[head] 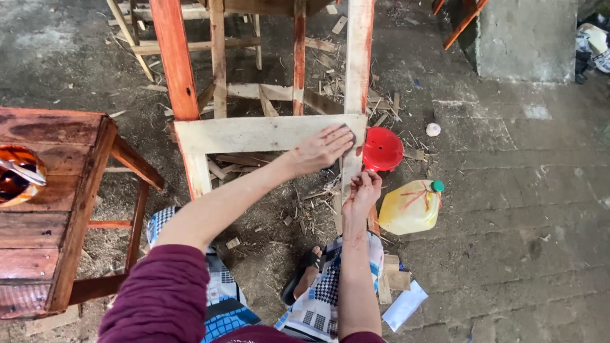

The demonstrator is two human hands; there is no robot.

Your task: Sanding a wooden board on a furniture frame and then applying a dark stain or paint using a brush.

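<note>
View from above onto a person seated low on a concrete floor [540, 241], working on an unpainted wooden frame [254, 133] that stands at twelve o'clock. The left hand [321, 149] lies flat with fingers spread on the frame's pale crossbar, near its right end; its grip is released, pressing rather than clasping. The right hand [363, 190] sits just below, at the frame's right upright, fingers pinched together on something too small to make out, so whether it grasps anything cannot be told. Containers: at three o'clock from the right hand, touching distance away, a yellow plastic jug [412, 206] with a green cap lies tilted on the floor, red streaks on its side; its contents cannot be seen. Just above it, at one o'clock, a red round plastic funnel-like piece [382, 149] rests against the upright. At nine o'clock a red-stained wooden tabletop [44, 209] carries a bowl [16, 174] of dark reddish liquid with a pale stick across it, at the picture's left edge. Wood chips and offcuts [318, 203] litter the floor under the frame and between the person's knees. A white paper [405, 306] lies at five o'clock. Open room: the floor to the right, from two to five o'clock, is mostly bare up to a concrete block [527, 38] at one o'clock.
</note>
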